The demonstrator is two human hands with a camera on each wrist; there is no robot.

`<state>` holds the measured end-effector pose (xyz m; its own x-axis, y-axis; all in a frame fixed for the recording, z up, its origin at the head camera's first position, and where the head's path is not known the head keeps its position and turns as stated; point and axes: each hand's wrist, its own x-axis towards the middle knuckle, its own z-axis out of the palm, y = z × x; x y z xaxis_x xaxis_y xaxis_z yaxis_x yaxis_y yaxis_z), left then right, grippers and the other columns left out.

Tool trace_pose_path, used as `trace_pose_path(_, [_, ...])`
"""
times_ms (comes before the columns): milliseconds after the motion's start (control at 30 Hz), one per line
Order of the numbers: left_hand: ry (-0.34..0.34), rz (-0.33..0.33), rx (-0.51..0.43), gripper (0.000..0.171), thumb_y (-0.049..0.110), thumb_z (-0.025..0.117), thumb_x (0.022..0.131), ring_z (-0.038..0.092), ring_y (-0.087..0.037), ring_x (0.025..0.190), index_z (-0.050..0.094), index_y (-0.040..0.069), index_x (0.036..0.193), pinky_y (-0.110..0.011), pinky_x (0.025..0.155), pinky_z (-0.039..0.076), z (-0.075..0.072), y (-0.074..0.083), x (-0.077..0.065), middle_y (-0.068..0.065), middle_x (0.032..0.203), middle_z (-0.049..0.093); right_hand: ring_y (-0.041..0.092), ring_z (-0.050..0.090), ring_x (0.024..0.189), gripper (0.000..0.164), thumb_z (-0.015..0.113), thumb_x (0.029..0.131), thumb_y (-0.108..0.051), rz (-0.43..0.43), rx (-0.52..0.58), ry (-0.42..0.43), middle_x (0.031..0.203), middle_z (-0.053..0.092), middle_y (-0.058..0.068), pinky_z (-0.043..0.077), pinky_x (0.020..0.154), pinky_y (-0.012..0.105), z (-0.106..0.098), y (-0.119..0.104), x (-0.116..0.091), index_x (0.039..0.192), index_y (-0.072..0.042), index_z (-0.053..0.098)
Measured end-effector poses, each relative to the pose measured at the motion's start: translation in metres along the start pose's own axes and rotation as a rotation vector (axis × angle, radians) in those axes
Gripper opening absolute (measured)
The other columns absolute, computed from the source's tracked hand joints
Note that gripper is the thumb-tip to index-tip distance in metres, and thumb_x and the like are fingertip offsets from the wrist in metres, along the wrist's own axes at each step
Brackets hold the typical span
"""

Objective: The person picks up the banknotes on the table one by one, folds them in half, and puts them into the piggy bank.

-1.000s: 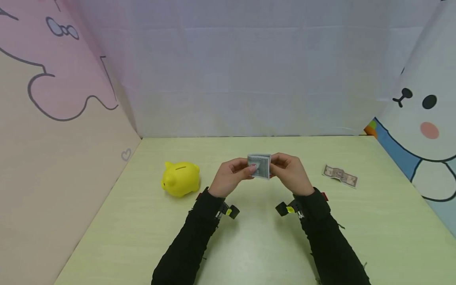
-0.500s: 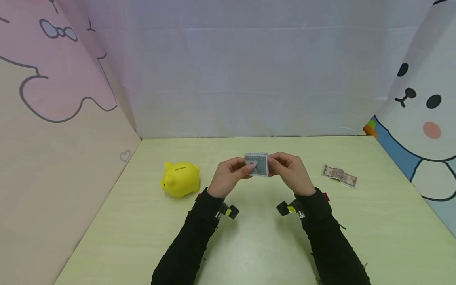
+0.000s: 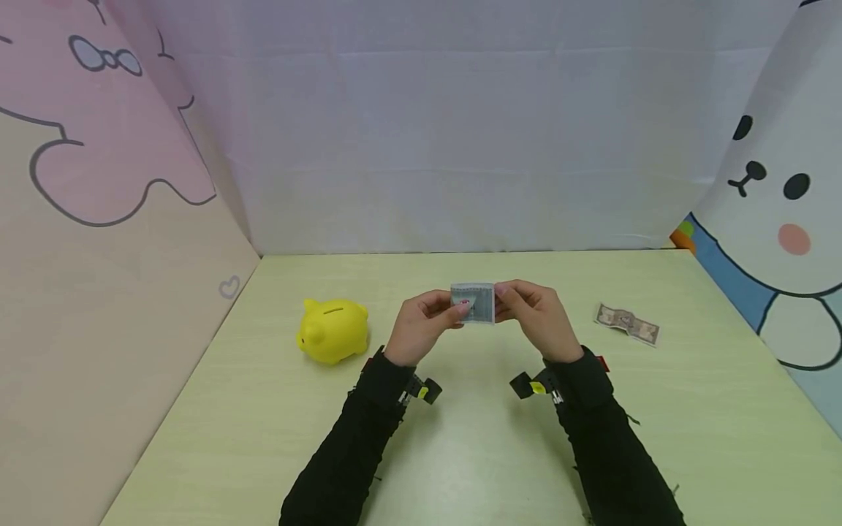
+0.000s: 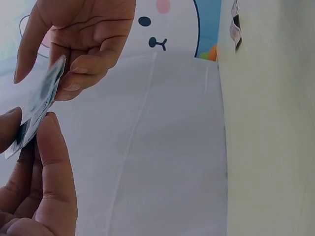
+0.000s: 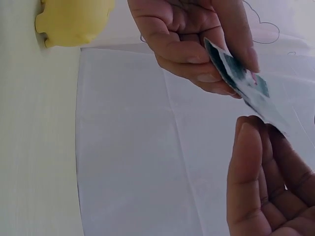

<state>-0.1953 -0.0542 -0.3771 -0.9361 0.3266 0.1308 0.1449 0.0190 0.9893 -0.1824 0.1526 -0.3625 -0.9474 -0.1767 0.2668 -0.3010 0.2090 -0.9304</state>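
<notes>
A folded grey-green banknote [image 3: 478,302] is held up above the table in the head view, its layers stacked into a small square. My left hand [image 3: 421,326] pinches its left side between thumb and fingers. At the other edge, my right hand [image 3: 541,321] has its fingertips at the back of the note. The right thumb stands apart from the note in the left wrist view, where the right hand [image 4: 91,42] faces the camera. In the right wrist view, the left thumb lies flat on the banknote [image 5: 246,81].
A yellow piggy bank [image 3: 333,331] with a slot on top stands to the left. On the right lies a creased brownish banknote [image 3: 628,325]. The pale table [image 3: 460,467] ends at a white cloth backdrop [image 3: 421,146], with printed cartoon panels at both sides.
The banknote's folded layers have closed together and it has shifted slightly left. My right thumb has come off the note, up to its edge. My left hand keeps its pinch.
</notes>
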Motion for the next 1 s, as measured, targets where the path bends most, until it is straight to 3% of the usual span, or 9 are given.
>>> trace_pose_path(400, [0.022,-0.007,-0.001,0.027,0.013,0.066,0.094,0.068,-0.021,0.091,0.067,-0.002,0.115,-0.033,0.086,0.059,0.0001,0.0012,0.0002,-0.022,0.113,0.067,0.010,0.067,0.076,0.026,0.061,0.098,-0.014,-0.013,0.001,-0.045,0.104,0.068,0.018,0.060,0.072,0.027,0.0022,0.0041,0.0004,0.114,0.005,0.066])
trace_pose_path(700, [0.045,-0.004,-0.006,0.026,0.013,0.067,0.093,0.066,-0.016,0.087,0.068,-0.003,0.113,-0.030,0.084,0.059,0.0026,-0.0008,-0.0002,-0.022,0.111,0.068,0.009,0.066,0.070,0.020,0.063,0.096,-0.010,-0.015,0.001,-0.039,0.096,0.068,0.015,0.060,0.067,0.027,0.0048,0.0072,-0.0006,0.106,0.006,0.067])
trace_pose_path(1000, [0.079,0.007,0.013,0.023,0.012,0.068,0.092,0.067,-0.028,0.090,0.070,-0.002,0.110,-0.029,0.080,0.060,0.0030,-0.0021,-0.0012,-0.020,0.108,0.069,0.010,0.064,0.066,0.017,0.064,0.095,-0.009,-0.008,-0.008,-0.024,0.095,0.068,0.018,0.060,0.065,0.030,0.0077,0.0067,-0.0019,0.104,0.006,0.067])
